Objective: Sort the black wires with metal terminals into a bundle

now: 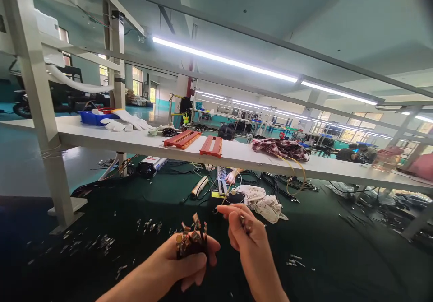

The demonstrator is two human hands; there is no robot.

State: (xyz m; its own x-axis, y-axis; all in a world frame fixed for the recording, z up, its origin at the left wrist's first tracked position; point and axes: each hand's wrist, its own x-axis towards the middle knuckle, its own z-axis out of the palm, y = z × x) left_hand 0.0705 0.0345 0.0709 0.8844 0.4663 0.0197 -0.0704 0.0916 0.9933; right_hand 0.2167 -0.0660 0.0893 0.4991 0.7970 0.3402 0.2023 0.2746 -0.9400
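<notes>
Several loose metal terminals [106,243] are scattered across a dark green mat [64,272], kept within easy reach of the hands. A bundle of wire ends [191,241] is clenched in the left hand [179,266], its crimped tips fanned upward, apparently so that each can be reached. A small metal piece [246,224] is pinched by the right hand [252,248], just beside the bundle. A crumpled white cloth [262,202] is left on the mat farther off. The view ahead is crossed by a raised white shelf [101,135], on which a blue bin [94,118], white gloves [128,120] and two orange combs [182,139] are laid out.
</notes>
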